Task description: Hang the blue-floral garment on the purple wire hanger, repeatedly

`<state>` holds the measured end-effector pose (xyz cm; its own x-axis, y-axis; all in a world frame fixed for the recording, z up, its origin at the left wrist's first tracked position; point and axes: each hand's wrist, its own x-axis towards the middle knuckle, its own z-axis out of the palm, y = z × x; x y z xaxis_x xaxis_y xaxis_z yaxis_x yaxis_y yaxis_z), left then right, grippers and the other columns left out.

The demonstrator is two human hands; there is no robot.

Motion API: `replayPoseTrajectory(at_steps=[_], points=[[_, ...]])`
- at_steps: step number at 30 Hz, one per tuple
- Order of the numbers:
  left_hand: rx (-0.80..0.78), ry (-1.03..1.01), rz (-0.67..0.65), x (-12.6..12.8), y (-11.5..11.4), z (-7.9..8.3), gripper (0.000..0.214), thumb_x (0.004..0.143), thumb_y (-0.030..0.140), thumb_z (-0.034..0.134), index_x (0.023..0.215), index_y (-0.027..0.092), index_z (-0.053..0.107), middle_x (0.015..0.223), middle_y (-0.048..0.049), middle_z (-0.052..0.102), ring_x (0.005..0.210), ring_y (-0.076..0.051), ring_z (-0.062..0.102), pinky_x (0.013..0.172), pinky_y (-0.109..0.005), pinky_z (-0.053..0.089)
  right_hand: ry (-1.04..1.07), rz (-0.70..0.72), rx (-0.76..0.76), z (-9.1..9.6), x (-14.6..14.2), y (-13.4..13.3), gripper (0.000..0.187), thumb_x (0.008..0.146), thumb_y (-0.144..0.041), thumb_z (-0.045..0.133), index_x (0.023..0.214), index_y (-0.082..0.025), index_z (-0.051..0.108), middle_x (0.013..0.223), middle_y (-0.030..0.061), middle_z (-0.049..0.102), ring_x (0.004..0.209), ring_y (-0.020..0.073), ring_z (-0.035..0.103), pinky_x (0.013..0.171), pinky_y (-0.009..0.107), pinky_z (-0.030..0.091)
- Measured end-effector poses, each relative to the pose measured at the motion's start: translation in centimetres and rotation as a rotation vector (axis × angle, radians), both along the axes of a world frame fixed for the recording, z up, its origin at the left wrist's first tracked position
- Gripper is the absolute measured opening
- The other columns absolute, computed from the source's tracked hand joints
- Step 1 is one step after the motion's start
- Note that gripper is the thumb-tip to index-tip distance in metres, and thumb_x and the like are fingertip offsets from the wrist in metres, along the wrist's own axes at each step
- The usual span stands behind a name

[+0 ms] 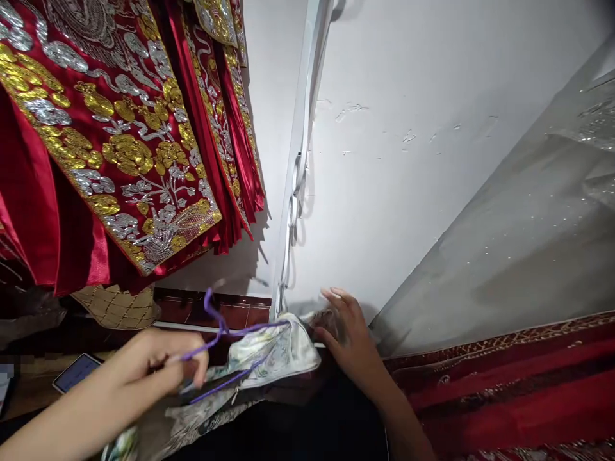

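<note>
"Low in view, what does the left hand (pixel 180 360) have?"

"It's closed, pinching the purple cord (pixel 224 330), which I see run right onto the cloth (pixel 281 352). That stretch looks fairly straight, so I judge the grip draws it taut; 1 loose bit kinks upward by the hand."

"And the right hand (pixel 353 334)?"

"Fingers parted, at the cloth's right end. I can't tell whether its thumb touches; I'd guess it's placed there to steady that side."

"So the cloth sits where?"

"Low in the middle, between the 2 hands, probably for easy reach from both. A 2nd purple strand (pixel 228 380) crosses it lower down; I can't tell whether both are 1 length."

"Why hang the red garments (pixel 134 147)?"

"Likely to save them from creasing. The phone (pixel 77 372) lies beside the left forearm, and the white pole (pixel 300 128) rises beyond the cloth."
</note>
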<state>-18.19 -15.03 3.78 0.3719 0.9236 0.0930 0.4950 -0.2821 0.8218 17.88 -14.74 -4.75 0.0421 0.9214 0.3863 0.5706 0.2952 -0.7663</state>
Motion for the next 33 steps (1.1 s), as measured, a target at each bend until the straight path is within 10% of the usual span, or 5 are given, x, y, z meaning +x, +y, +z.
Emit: replayPoseTrajectory(at_steps=[6,12,20,26,33], points=[[0.264,-0.058,0.115,1.5,6.6,3.5,0.022,0.083,0.045,0.071,0.093,0.026,0.076,0.068,-0.0004,0.068,0.059,-0.018,0.06,0.052,-0.027,0.048,0.165,0.063,-0.13,3.2,1.5,1.4,0.038,0.094,-0.053,0.054,0.074,-0.022,0.059,0.067,-0.0003,0.056,0.061,0.016,0.053,0.056,0.026,0.044],[0.991,-0.314,0.367,5.6,7.5,1.6,0.015,0.086,0.026,0.069,0.1,0.028,0.071,0.104,-0.0032,0.07,0.1,-0.025,0.065,0.094,-0.044,0.053,0.59,-0.16,0.049,9.1,1.6,5.5,0.038,0.088,-0.06,0.061,0.095,-0.023,0.065,0.076,0.0041,0.066,0.066,0.0203,0.063,0.054,0.028,0.049],[0.156,-0.042,-0.135,11.6,7.1,-8.5,0.043,0.099,0.04,0.048,0.141,0.028,0.048,0.082,-0.001,0.066,0.071,-0.02,0.063,0.069,-0.031,0.048,0.729,-0.225,0.195,6.7,2.5,9.7,0.056,0.083,-0.064,0.064,0.116,-0.019,0.064,0.114,0.0124,0.069,0.116,0.0288,0.064,0.089,0.038,0.057],[0.228,-0.1,-0.027,12.7,7.6,-10.2,0.028,0.1,0.043,0.044,0.113,0.025,0.061,0.097,-0.0083,0.065,0.093,-0.027,0.062,0.078,-0.034,0.045,0.805,-0.424,0.204,5.9,2.5,10.4,0.064,0.081,-0.064,0.067,0.125,-0.018,0.06,0.128,0.0139,0.064,0.124,0.0279,0.06,0.094,0.036,0.055],[0.123,-0.225,-0.086,13.3,4.5,-13.3,0.023,0.099,0.039,0.049,0.097,0.026,0.069,0.089,-0.0063,0.07,0.088,-0.026,0.064,0.082,-0.036,0.046,0.788,-0.506,0.161,-1.3,4.5,6.0,0.047,0.086,-0.059,0.059,0.107,-0.017,0.066,0.095,0.0083,0.07,0.089,0.0249,0.069,0.075,0.034,0.056]])
